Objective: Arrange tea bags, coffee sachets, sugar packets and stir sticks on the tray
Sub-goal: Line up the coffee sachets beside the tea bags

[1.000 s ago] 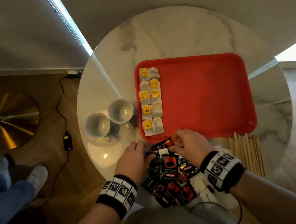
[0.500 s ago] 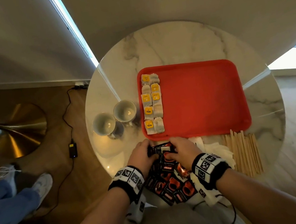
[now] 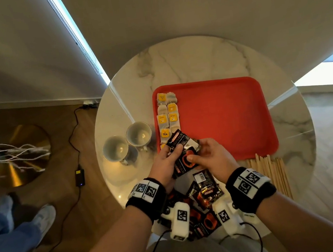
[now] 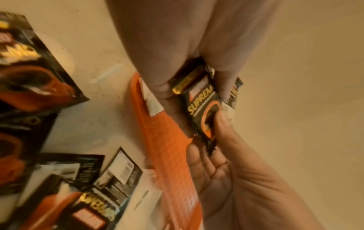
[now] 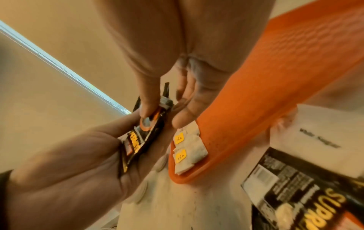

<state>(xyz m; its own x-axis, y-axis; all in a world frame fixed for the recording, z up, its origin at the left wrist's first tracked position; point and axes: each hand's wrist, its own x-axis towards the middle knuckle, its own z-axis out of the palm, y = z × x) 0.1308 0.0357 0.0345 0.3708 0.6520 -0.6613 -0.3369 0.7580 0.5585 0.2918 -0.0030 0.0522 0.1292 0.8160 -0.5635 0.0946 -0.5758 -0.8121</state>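
Note:
A red tray point(image 3: 224, 117) lies on the round marble table point(image 3: 194, 61). Tea bags point(image 3: 168, 112) with yellow tags sit in two columns along its left side. Both hands hold a small stack of black coffee sachets point(image 3: 183, 151) in the air over the tray's near left corner. My left hand point(image 3: 166, 160) grips the stack from the left, thumb on top. My right hand point(image 3: 209, 156) pinches the top sachet point(image 4: 204, 105), thumb pressed on its orange cup picture. More coffee sachets point(image 3: 206, 193) lie loose on the table beneath my wrists. Wooden stir sticks point(image 3: 270, 175) lie to the right.
Two grey cups point(image 3: 129, 142) stand left of the tray. White sugar packets point(image 5: 319, 140) lie by the tray's near edge. The table's rim is close on the left and near sides. A black cable and adapter point(image 3: 79, 177) lie on the wooden floor.
Both hands have risen from the sachet pile on the table, lifting a few sachets up over the tray's near left corner. The head view has pulled back.

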